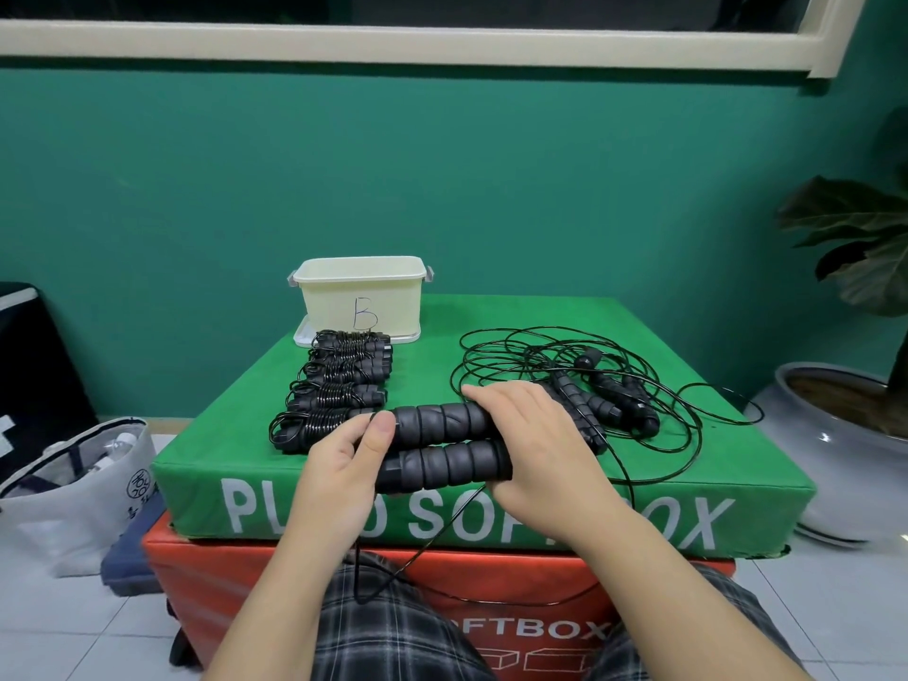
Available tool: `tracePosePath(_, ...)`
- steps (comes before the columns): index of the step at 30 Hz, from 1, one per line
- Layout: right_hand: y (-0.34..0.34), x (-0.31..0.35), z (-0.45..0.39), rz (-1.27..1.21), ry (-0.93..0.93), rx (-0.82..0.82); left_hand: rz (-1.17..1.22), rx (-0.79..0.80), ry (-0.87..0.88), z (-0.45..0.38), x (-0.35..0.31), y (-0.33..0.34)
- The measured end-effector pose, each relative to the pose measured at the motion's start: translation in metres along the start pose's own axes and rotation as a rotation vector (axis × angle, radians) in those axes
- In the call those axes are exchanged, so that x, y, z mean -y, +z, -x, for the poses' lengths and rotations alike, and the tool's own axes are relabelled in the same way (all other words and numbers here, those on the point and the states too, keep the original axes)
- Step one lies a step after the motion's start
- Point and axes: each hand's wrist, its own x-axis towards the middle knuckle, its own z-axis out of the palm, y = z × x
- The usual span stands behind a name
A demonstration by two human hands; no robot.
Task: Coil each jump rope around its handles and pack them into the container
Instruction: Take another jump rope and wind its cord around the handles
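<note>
Two black ribbed jump-rope handles (pixel 442 444) lie side by side above the front of the green soft box (pixel 491 513). My right hand (pixel 535 449) grips their right ends. My left hand (pixel 344 459) pinches their left ends, where the thin black rope (pixel 388 577) starts and hangs down over my lap. Several coiled jump ropes (pixel 339 380) lie in a row left of centre. A tangle of loose ropes and handles (pixel 604 390) sits on the right. The cream container marked B (pixel 361 297) stands at the back.
A red soft box (pixel 245 572) sits under the green one. A grey tote bag (pixel 73 484) rests on the tiled floor to the left. A white plant pot (pixel 845 444) stands to the right, against the green wall.
</note>
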Motion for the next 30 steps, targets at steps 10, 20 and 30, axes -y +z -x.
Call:
tracePosePath(10,-0.003,-0.015,0.003,0.03,0.046,0.002,-0.285,0.059,0.057,-0.001,0.0,-0.011)
tracePosePath(20,-0.014,-0.039,0.012,-0.051,0.205,-0.007,-0.391,0.063,0.155,-0.001,0.003,-0.015)
tracePosePath(30,0.014,-0.02,0.02,-0.881,0.972,0.004,-0.334,0.083,0.102,0.005,-0.004,-0.004)
